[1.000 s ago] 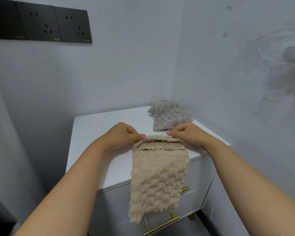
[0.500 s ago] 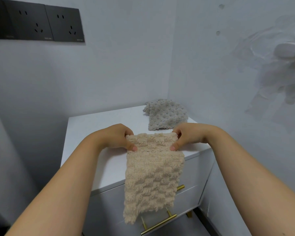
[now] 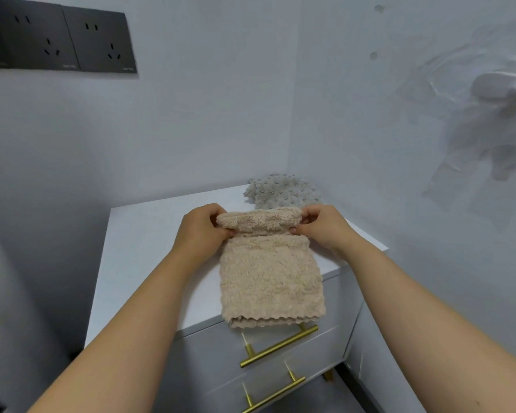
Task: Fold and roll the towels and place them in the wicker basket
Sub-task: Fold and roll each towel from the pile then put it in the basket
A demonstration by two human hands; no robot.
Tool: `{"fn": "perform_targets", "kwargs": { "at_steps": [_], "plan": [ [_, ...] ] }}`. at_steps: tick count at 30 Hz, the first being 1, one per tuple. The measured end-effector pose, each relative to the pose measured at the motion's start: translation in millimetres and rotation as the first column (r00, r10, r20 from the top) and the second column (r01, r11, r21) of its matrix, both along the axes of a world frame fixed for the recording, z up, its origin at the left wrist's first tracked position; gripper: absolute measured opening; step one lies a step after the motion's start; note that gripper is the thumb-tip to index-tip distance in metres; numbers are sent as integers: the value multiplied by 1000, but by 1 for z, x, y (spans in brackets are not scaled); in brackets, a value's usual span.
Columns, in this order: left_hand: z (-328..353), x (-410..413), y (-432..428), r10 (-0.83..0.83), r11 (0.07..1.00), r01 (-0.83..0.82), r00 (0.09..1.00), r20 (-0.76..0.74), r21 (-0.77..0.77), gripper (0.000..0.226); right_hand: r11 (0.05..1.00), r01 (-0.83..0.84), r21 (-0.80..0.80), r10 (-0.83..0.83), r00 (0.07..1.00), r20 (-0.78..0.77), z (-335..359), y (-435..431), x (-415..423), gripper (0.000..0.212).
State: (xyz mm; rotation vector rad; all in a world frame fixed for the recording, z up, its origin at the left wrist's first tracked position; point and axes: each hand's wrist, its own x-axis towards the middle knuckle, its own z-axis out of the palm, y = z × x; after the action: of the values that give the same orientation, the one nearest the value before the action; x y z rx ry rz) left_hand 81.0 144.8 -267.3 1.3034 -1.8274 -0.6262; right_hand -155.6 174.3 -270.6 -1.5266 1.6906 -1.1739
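**Two hands hold a rolled-up towel end**

The left hand [image 3: 201, 231] and the right hand [image 3: 322, 228] each hold one side of a small roll. The roll is the far end of a fluffy beige towel [image 3: 271, 278]. On both hands the fingers curl over the top of the roll and the thumbs pinch it from below. The roll sits right between the two hands.

The rest of the towel lies flat in folded layers. It runs from the hands back toward the person and rests on a smooth white cabinet top [image 3: 143, 248]. Its wavy near edge hangs a little over the front of the cabinet.

Just past the right hand, in the corner by the walls, lies a grey bumpy towel [image 3: 283, 190]. It is hard to tell if it touches the roll.

Below the hands, on the drawer fronts, are two shiny gold bar handles [image 3: 279, 347]. High on the wall, up and to the left of the left hand, are dark square wall sockets [image 3: 60, 40].
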Motion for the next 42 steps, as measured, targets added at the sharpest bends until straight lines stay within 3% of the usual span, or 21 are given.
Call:
{"fn": "perform_targets", "kwargs": {
  "at_steps": [4,8,13,20,22,26,28,31,34,38,40,42],
  "plan": [
    [3,8,-1,-74,997,75,997,-23,34,19,995,-98,15,97,992,86,4,5,-9,22],
    [7,12,2,-152,987,151,988,-1,53,17,989,-138,60,135,989,53,8,5,-16,19],
    [9,10,4,-139,990,138,990,8,32,15,955,-247,166,237,968,81,12,7,-14,51],
    [5,2,6,-100,985,128,969,-226,114,9,950,-262,168,269,963,-20,14,12,-4,20],
    [5,-1,6,-80,982,127,951,-298,141,9,965,-218,148,226,973,-44,15,13,0,29],
    [7,-7,7,-31,967,146,879,-475,207,12,980,-175,100,169,984,64,15,15,3,24],
    [9,-9,7,-7,959,161,837,-547,235,13,946,-307,107,264,917,298,18,18,4,7],
    [9,-10,6,15,951,171,807,-590,258,12,891,-445,87,344,787,512,21,21,6,27],
    [7,-11,5,4,952,174,815,-580,252,11,910,-408,76,318,803,505,19,21,9,37],
    [5,-9,5,12,949,173,816,-578,264,15,955,-286,72,201,811,550,17,15,7,19],
    [4,-8,5,7,944,187,812,-584,272,17,931,-355,85,246,783,571,18,17,6,4],
    [4,-8,6,1,936,207,805,-593,284,17,917,-386,104,261,775,576,15,16,2,19]
  ]
}}
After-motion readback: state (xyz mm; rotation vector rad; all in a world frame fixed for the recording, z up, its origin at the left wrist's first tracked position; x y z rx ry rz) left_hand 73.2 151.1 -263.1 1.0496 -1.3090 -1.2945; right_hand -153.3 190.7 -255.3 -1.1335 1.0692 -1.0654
